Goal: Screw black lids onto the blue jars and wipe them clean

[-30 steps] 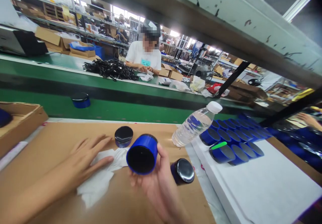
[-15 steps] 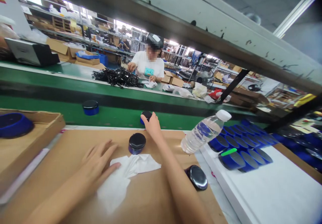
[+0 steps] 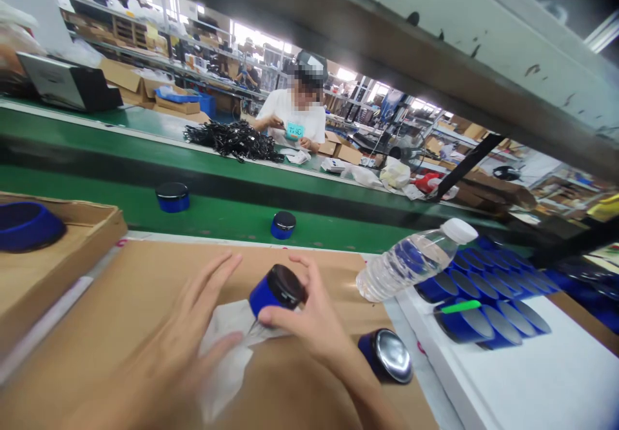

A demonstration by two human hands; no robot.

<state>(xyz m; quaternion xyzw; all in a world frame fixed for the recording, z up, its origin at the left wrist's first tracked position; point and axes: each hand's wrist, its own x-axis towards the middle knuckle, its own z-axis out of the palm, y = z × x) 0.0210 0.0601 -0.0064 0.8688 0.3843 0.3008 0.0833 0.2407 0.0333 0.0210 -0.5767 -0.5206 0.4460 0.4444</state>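
Lifted off the cardboard-topped counter [image 3: 120, 294], a black-lidded blue jar [image 3: 275, 291] is now gripped in the right hand's [image 3: 314, 327] closed fingers. The left hand [image 3: 188, 346], fingers spread open, lies just beside them over a white cloth [image 3: 225, 359].

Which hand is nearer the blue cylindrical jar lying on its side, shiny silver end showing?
Right. The right hand is up-left of the blue cylindrical jar, holding a black-lidded blue jar; the left hand is farther left, over a white cloth.
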